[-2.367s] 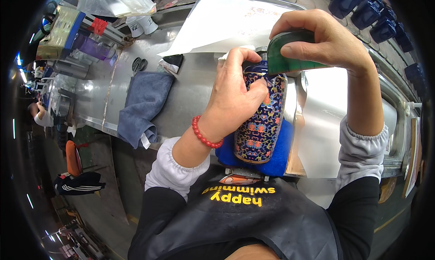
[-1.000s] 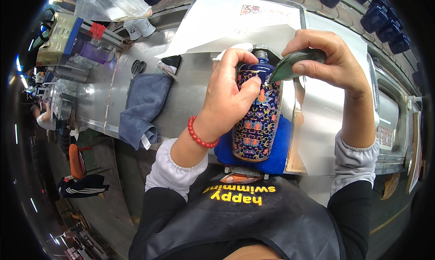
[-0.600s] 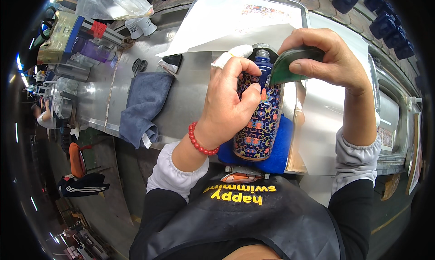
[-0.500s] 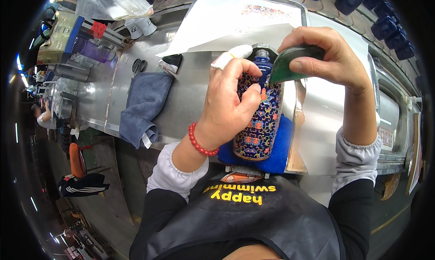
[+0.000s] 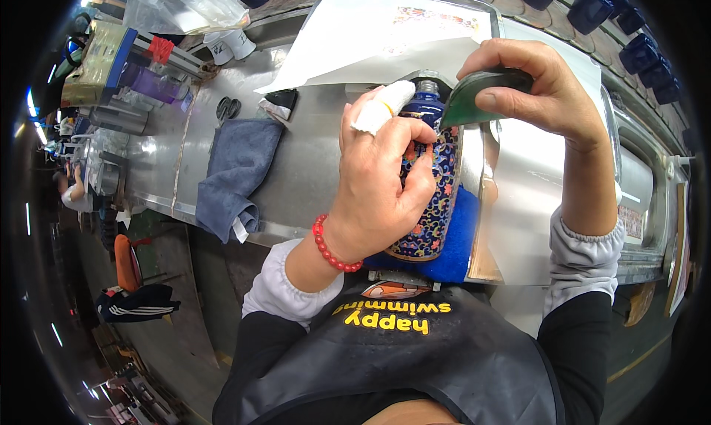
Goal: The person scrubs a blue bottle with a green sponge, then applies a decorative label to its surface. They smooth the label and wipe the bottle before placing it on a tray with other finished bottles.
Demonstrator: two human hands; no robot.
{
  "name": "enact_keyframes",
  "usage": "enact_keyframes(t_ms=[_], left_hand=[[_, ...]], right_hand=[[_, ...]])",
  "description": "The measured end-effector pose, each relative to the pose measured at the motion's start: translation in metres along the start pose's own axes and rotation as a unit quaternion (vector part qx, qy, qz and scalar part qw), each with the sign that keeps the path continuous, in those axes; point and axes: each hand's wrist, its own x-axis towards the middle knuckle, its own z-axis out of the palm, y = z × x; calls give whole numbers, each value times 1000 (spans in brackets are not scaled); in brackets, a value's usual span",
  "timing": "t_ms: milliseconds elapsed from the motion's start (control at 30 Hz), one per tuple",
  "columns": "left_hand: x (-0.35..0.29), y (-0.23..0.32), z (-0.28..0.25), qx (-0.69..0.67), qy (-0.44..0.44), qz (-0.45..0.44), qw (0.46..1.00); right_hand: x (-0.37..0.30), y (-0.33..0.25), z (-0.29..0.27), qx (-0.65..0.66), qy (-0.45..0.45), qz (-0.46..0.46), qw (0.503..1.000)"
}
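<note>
A dark blue glass bottle (image 5: 444,177) with a colourful floral pattern lies on a blue cloth (image 5: 463,236), its clear-topped neck pointing away from me. My left hand (image 5: 378,177) rests over the bottle's left side, thumb and index finger bent close together against the patterned surface near the shoulder. What lies between these fingertips, if anything, is too small to tell. One finger of this hand is wrapped in white. My right hand (image 5: 544,91) grips a flat, rounded green scraper (image 5: 474,103) between thumb and fingers. The scraper's edge is beside the bottle's shoulder, at its right.
White sheets (image 5: 355,47) with a printed floral pattern lie in a metal tray at the back. A grey-blue towel (image 5: 241,165), scissors (image 5: 228,108) and a small black-and-white item (image 5: 280,103) are at left. Several dark blue vessels (image 5: 592,10) stand along the far right.
My left hand has shifted slightly right over the bottle, covering more of its pattern. The right hand and scraper have barely moved. The dark blue vessels at the back have changed position.
</note>
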Motion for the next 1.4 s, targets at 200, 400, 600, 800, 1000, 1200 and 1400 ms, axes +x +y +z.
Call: enact_keyframes(t_ms=[200, 400, 600, 800, 1000, 1200, 1400], left_hand=[[-3, -2, -3, -17, 2, 11, 1000], [-3, -6, -4, -19, 13, 11, 1000], [-3, -3, -4, -4, 3, 10, 1000], [-5, 7, 5, 43, 38, 17, 998], [-5, 11, 4, 44, 18, 16, 999], [-6, 12, 2, 15, 18, -22, 999], [-7, 9, 2, 123, 32, 95, 987]], right_hand=[[4, 3, 5, -14, 7, -19, 1000], [6, -2, 3, -7, -39, 5, 999], [5, 0, 2, 0, -20, -7, 1000], [2, 5, 5, 5, -1, -2, 1000], [-1, 5, 4, -10, 1, -9, 1000], [-2, 6, 5, -1, 7, -12, 1000], [-3, 3, 1, -8, -19, 14, 1000]])
